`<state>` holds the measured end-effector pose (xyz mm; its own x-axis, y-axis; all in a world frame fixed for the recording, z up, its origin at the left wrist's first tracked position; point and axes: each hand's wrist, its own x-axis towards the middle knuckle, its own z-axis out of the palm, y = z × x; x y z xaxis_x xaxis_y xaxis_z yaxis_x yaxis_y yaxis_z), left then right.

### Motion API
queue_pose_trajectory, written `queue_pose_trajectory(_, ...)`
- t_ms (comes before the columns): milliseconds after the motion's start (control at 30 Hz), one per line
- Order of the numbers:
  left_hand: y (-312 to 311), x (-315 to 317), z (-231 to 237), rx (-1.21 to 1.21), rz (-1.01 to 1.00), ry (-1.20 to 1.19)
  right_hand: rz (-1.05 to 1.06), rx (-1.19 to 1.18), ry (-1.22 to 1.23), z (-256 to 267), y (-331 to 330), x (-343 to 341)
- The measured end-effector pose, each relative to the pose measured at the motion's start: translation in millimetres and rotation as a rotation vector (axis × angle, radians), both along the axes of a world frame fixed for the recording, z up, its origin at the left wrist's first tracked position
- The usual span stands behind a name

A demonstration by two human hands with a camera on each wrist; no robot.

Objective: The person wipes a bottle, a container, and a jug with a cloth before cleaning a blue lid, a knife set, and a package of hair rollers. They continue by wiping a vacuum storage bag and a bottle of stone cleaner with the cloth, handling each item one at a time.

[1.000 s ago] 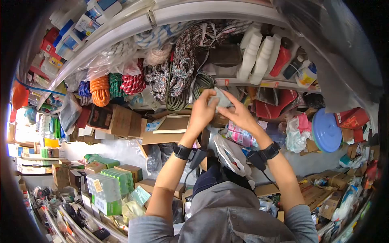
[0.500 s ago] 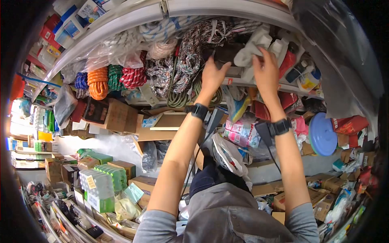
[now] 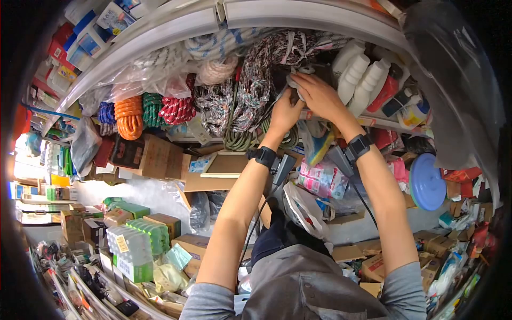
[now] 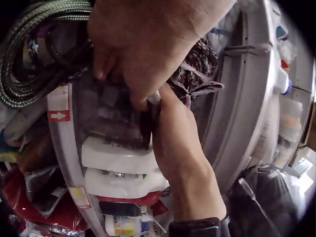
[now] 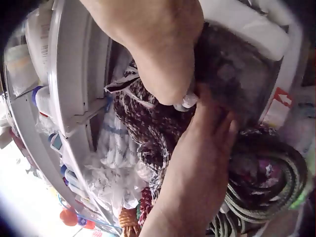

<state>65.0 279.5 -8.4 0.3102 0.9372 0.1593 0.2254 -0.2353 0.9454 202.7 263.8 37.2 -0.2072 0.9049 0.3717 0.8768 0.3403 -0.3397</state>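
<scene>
Pale crumpled bundle, material unclear: located between both hands, in the gap between speckled rope and white bottles, above the shelf front. Right hand closed on the bundle, fingers reaching over its top, presumably to keep it compact. Left hand set close against it from the other side, fingers bent; impossible to tell a true grip from mere contact. Thumbs brought together, likely for two-handed control of something small and soft. Most of the bundle hidden by fingers; only a small part exposed in either wrist view. Directly behind: a dark, see-through-looking container, contents not readable. To the left of the hands: speckled rope, hanked and tied near its top, apparently to prevent tangling; below it, an olive rope coil, hanging past the shelf edge. To the right: white bottles in a close row beside a red bottle, probably grouped by kind. Further left: orange rope and red rope, bundled separately, probably for easy picking by colour. Obstructions: overhead rail, limiting access from above; dark plastic sheet, hanging at the right; rope masses, crowding the left wrist. Below the forearms: pink-printed package and open cardboard box, restricting room for dropping the elbows.
</scene>
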Motion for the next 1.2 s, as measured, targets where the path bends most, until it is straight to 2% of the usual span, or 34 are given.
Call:
queue_pose_trajectory(67, -0.4, -0.4, 1.2, 0.036, 0.009, 0.004, -0.014, -0.020, -0.016, 2.3, 8.1, -2.6)
queue_pose_trajectory(133, 2.0, -0.8, 2.4, -0.061, -0.049, 0.045, -0.090, -0.085, -0.072, 5.0, 13.7, -4.2)
queue_pose_trajectory(267, 8.8, 3.9, -4.6, -0.001, -0.023, 0.014, -0.163, -0.052, -0.139, 5.2, 14.8, -13.4)
queue_pose_trajectory(333, 4.8, 5.7, 3.2, -0.024, -0.006, -0.189, -0.184, 0.001, -0.094, 8.1, 13.5, -15.7)
queue_pose_trajectory(367, 4.8, 5.8, 7.4, -0.023, -0.007, -0.187, -0.185, 0.002, -0.092, 10.6, 13.4, -15.3)
queue_pose_trajectory(433, 9.0, 7.0, 9.8, -0.056, -0.006, -0.036, -0.202, -0.103, -0.126, 15.5, 16.3, -10.1)
queue_pose_trajectory(467, 8.8, 6.8, 10.1, -0.055, -0.005, -0.037, -0.202, -0.102, -0.127, 17.8, 17.0, -7.7)
queue_pose_trajectory(533, 8.1, 5.7, 10.6, 0.069, -0.041, -0.003, -0.263, -0.145, -0.159, 19.3, 19.9, -0.4)
queue_pose_trajectory(567, 10.6, 5.8, 9.9, 0.076, -0.037, 0.045, -0.250, 0.071, -0.175, 4.4, 26.8, 4.7)
queue_pose_trajectory(700, 10.4, 6.2, 14.1, 0.070, -0.040, -0.034, -0.299, -0.075, -0.236, 9.1, 29.4, 1.1)
queue_pose_trajectory(767, 7.7, 1.6, 30.0, -0.112, -0.094, 0.062, -0.331, 0.092, -0.280, 4.8, 28.6, -0.6)
queue_pose_trajectory(800, 7.4, 1.5, 32.5, -0.110, -0.093, 0.061, -0.329, 0.094, -0.280, 6.3, 27.9, 1.3)
queue_pose_trajectory(867, 3.7, 3.4, 34.9, -0.102, -0.043, 0.068, -0.438, -0.198, -0.305, 9.8, 24.5, 11.2)
queue_pose_trajectory(900, 3.4, 3.6, 33.5, -0.104, -0.043, 0.064, -0.442, -0.285, -0.415, 14.2, 26.3, 16.4)
queue_pose_trajectory(1033, 9.1, 5.5, 25.3, -0.148, -0.062, 0.014, -0.378, -0.260, -0.555, 15.0, 18.6, 20.0)
queue_pose_trajectory(1100, 11.4, 8.3, 21.5, -0.188, -0.085, -0.070, -0.323, 0.018, -0.602, 11.2, 9.3, 17.1)
queue_pose_trajectory(1200, 6.5, 5.3, 27.5, -0.135, -0.054, 0.022, -0.325, -0.022, -0.553, 9.9, -4.5, 10.5)
